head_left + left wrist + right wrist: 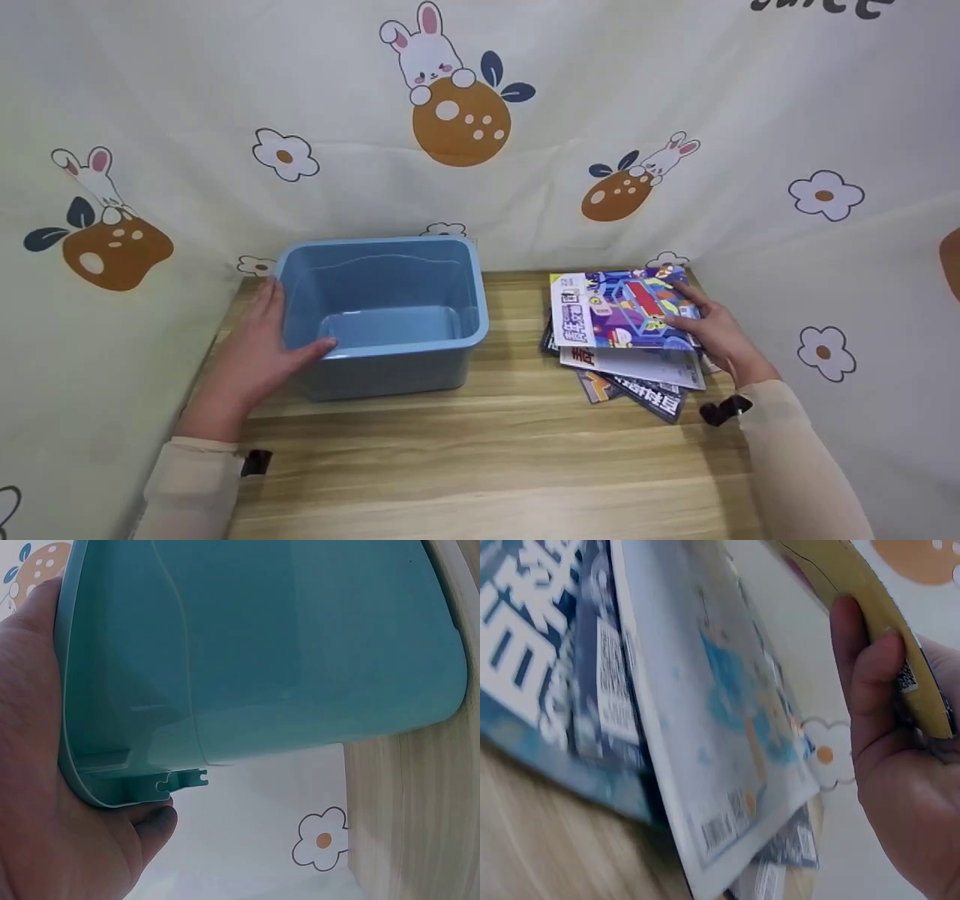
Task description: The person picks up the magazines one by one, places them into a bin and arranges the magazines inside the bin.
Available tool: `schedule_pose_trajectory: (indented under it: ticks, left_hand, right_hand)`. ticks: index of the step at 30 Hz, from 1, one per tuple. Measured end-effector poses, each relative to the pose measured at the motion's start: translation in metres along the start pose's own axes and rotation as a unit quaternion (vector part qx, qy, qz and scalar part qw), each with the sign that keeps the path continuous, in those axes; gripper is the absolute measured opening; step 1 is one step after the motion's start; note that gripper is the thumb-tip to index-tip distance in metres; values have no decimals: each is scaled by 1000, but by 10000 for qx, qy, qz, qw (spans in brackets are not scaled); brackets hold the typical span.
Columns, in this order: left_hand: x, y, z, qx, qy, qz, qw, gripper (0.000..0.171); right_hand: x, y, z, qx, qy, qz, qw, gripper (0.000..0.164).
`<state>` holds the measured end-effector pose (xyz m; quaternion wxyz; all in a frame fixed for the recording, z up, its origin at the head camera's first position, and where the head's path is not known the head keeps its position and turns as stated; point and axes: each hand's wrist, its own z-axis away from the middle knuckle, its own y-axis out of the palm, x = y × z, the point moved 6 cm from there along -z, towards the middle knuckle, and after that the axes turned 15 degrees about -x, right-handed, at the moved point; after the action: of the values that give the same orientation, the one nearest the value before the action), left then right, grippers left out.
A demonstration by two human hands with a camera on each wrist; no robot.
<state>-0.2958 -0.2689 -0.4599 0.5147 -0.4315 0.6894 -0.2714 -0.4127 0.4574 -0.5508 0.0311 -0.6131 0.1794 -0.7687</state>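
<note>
A blue plastic bin (390, 371) stands on the wooden table at left centre, its open top facing up. My left hand (259, 349) grips its left rim, with the thumb by the front rim; the left wrist view shows the hand (45, 757) against the rim from close up. On the right, my right hand (716, 334) pinches a colourful purple magazine (622, 311) by its right edge. In the right wrist view this magazine (889, 619) is bent and raised above the others, its yellowish back showing. Beneath it lie several fanned-out magazines (637, 367).
The wooden table (480, 465) runs up to a cloth backdrop (555, 150) printed with rabbits, oranges and flowers. The cloth closes in the back and both sides. A strip of tabletop separates the bin from the magazines.
</note>
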Motion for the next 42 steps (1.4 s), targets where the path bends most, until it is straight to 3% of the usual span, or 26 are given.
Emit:
schedule_pose_trajectory:
  ticks: [8, 21, 31, 42]
  left_hand:
    - [-1, 0, 0, 29, -5, -27, 10000, 139]
    - [1, 1, -1, 88, 36, 50, 9999, 143]
    - [4, 2, 0, 136, -33, 71, 9999, 145]
    - [3, 2, -1, 115, 4, 54, 9999, 147]
  right_hand:
    - [40, 21, 24, -237, 44, -618, 9978, 94]
    - [112, 76, 63, -108, -527, -1143, 9920, 94]
    - [139, 118, 83, 306, -679, -1536, 9853, 87]
    - [158, 160, 96, 505, -576, -1410, 9870, 85]
